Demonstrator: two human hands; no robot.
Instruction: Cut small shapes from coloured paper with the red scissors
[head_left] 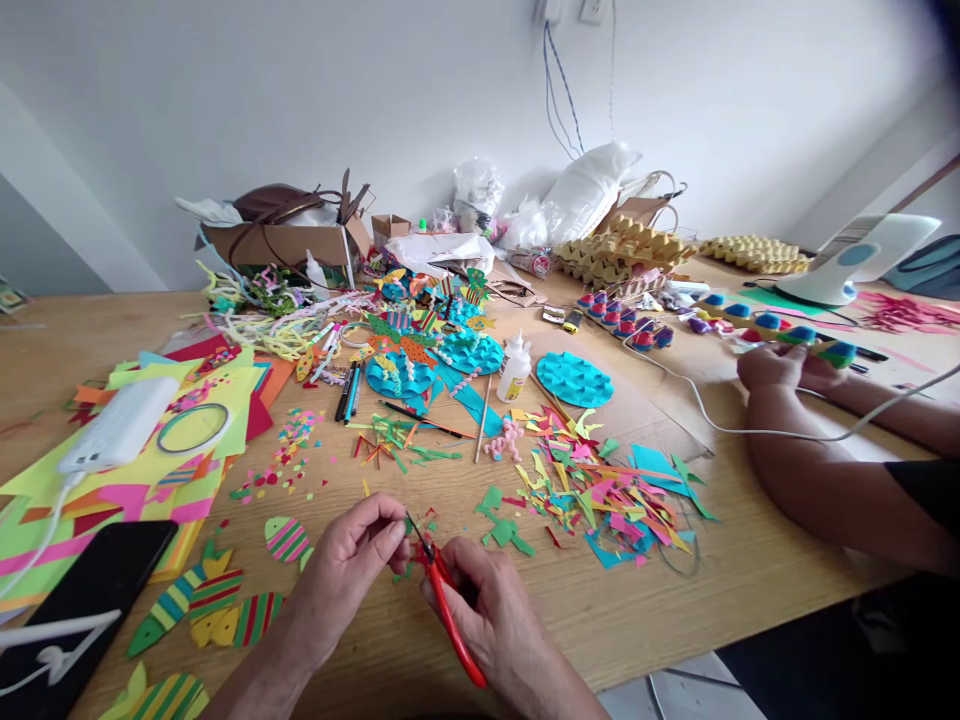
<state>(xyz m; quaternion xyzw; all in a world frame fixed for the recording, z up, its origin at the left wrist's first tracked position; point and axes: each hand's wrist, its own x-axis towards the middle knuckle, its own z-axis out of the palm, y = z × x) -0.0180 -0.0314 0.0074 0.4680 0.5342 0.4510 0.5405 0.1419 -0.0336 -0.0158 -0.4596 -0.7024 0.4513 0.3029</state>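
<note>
My left hand pinches a tiny green paper piece between thumb and fingers near the front edge of the wooden table. My right hand grips red-handled scissors, their blades pointing up at the paper piece. Small green offcuts lie on the table just beyond both hands. Striped paper fish lie to the left of my left hand.
A heap of colourful paper scraps, a glue bottle, blue paper discs, pens and coloured sheets cover the table. A black phone lies front left. Another person's arms rest at right, with egg cartons behind.
</note>
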